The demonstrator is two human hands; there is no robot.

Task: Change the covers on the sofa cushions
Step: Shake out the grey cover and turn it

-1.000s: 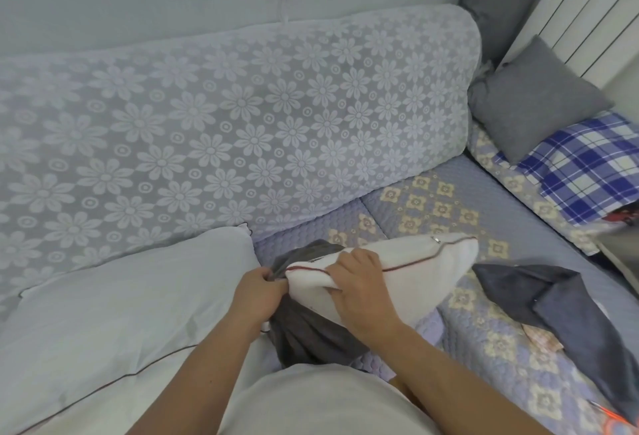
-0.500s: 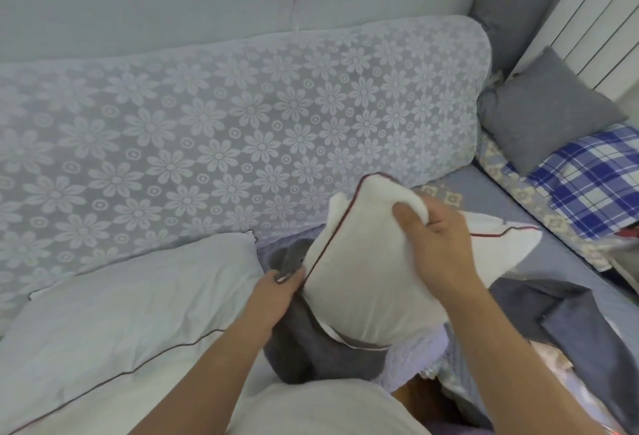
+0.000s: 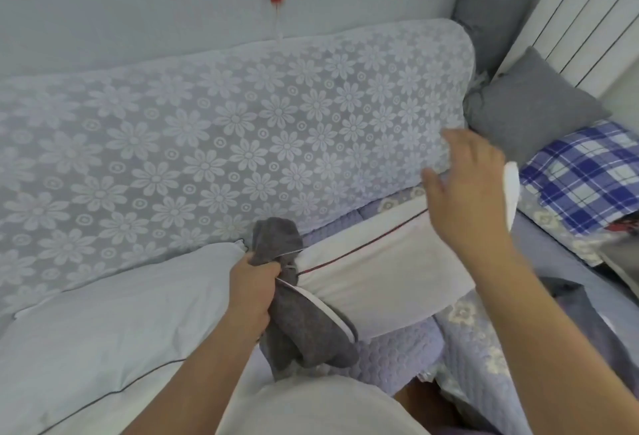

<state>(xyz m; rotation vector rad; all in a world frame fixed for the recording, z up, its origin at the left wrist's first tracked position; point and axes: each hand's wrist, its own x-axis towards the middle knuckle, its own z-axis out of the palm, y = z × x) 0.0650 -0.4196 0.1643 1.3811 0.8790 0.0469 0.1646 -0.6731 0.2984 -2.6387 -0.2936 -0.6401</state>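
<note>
White cover (image 3: 377, 275) lies btwn hands: left hand (image 3: 254, 282) clutches grey cushion (image 3: 297, 324), right hand (image 3: 466, 189) spread loose above.

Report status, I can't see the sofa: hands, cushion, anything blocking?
Left hand grips grey cover. Right hand open, raised. White cushion lying on seat. Nothing blocking.

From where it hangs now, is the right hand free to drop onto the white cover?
Probably yes. The right hand is open and holds nothing, and the white cover lies stretched on the sofa seat just below it with nothing between them.
</note>
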